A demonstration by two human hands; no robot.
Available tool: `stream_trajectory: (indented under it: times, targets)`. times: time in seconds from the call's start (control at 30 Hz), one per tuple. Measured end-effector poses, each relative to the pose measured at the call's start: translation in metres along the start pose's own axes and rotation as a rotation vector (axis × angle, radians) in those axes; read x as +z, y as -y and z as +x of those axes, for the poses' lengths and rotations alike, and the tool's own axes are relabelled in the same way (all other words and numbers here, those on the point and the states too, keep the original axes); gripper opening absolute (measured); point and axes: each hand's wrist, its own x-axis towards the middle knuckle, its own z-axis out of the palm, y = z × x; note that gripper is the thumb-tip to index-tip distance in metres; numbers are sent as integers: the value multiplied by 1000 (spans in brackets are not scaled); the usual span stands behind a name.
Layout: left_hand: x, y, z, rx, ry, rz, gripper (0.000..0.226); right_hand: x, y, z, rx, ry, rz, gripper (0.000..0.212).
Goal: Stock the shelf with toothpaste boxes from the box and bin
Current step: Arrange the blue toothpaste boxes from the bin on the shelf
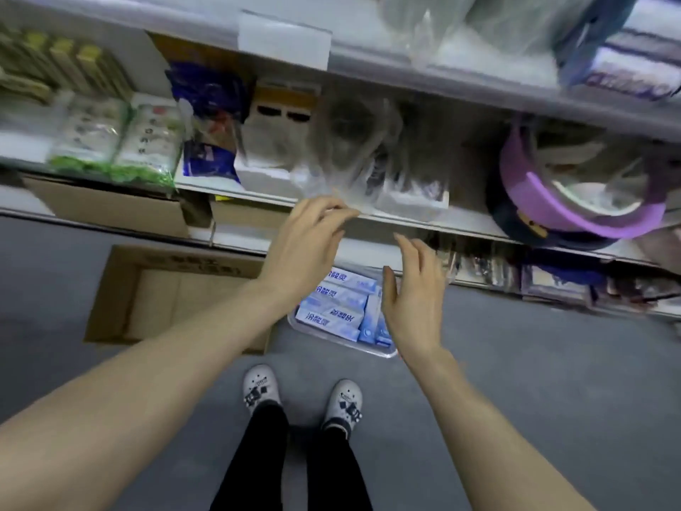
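Left hand (302, 248), right hand (412, 300): outstretched, relaxed

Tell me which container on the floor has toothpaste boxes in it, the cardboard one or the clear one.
The clear plastic bin: blue-and-white toothpaste boxes lie in it. The open cardboard box to its left shows only bare cardboard.

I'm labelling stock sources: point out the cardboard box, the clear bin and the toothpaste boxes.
cardboard box (184, 300), head view, its inside bottom.
clear bin (383, 352), head view, its near rim corner.
toothpaste boxes (328, 320), head view, top face of the nearest one.
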Motion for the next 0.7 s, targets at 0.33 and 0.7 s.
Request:
stream_trajectory:
  times: [0.33, 0.7]
  targets:
    - [152, 59, -90, -252, 128, -58, 38, 118, -101, -80, 101, 184, 30, 52]
    - [301, 148, -175, -343, 312, -42, 46, 266, -188, -121, 181, 304, 1, 56]
